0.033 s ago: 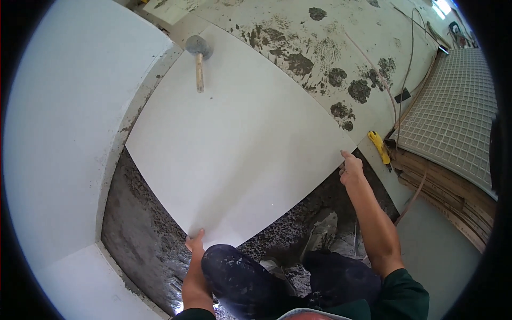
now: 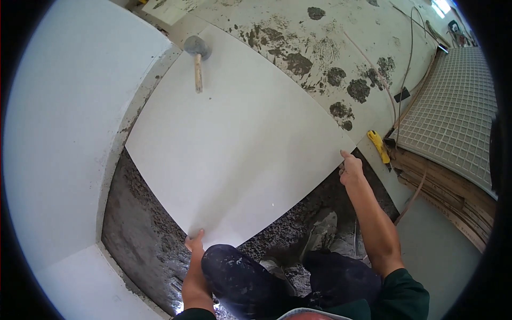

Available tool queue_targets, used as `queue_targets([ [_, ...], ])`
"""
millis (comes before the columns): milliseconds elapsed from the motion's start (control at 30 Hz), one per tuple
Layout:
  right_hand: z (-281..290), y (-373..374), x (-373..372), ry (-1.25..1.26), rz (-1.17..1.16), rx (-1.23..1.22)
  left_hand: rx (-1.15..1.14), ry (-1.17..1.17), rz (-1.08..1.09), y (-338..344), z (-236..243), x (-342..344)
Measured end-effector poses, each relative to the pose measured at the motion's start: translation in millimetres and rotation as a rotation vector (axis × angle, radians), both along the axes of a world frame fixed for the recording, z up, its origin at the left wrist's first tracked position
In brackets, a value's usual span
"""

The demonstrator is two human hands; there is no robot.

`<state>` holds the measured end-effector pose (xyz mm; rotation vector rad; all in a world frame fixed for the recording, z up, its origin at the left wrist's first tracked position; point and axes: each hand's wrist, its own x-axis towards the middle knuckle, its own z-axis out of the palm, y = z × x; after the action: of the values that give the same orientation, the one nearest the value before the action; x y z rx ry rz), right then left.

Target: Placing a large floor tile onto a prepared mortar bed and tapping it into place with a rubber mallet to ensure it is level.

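A large white floor tile (image 2: pixel 240 128) spreads across the middle of the view, over dark mortar (image 2: pixel 146 208). My left hand (image 2: pixel 196 241) grips its near left corner, thumb on top and fingers hidden under the edge. At the tile's right corner my right hand (image 2: pixel 351 167) has hold of the edge in the same way, thumb above. A mallet with a grey head (image 2: pixel 197 48) and wooden handle rests at the far end of the tile, away from both hands. Between my arms show my dark-trousered knees, with my shoes on the mortar.
White walls (image 2: pixel 74 133) border the left side. To the right lie a yellow utility knife (image 2: pixel 378 146) and a stack of tiles (image 2: pixel 448 112) with a gridded top, cardboard below. Mortar clumps (image 2: pixel 358 90) dot the far floor, and a cable (image 2: pixel 409 58) runs beside the stack.
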<state>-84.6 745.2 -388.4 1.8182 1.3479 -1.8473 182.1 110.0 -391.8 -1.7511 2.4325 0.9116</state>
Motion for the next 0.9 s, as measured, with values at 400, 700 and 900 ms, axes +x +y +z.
queue_targets([
  [400,3.0,13.3,12.8,0.073,0.031,-0.053,0.175,0.006,-0.051,23.7,41.6,-21.6],
  [700,2.3,9.1,14.0,0.081,-0.01,-0.015,0.237,0.07,0.047,4.9,29.8,-18.5],
  [900,6.7,-3.3,4.6,0.048,0.064,0.0,0.058,0.021,0.04,-16.6,20.8,-5.8],
])
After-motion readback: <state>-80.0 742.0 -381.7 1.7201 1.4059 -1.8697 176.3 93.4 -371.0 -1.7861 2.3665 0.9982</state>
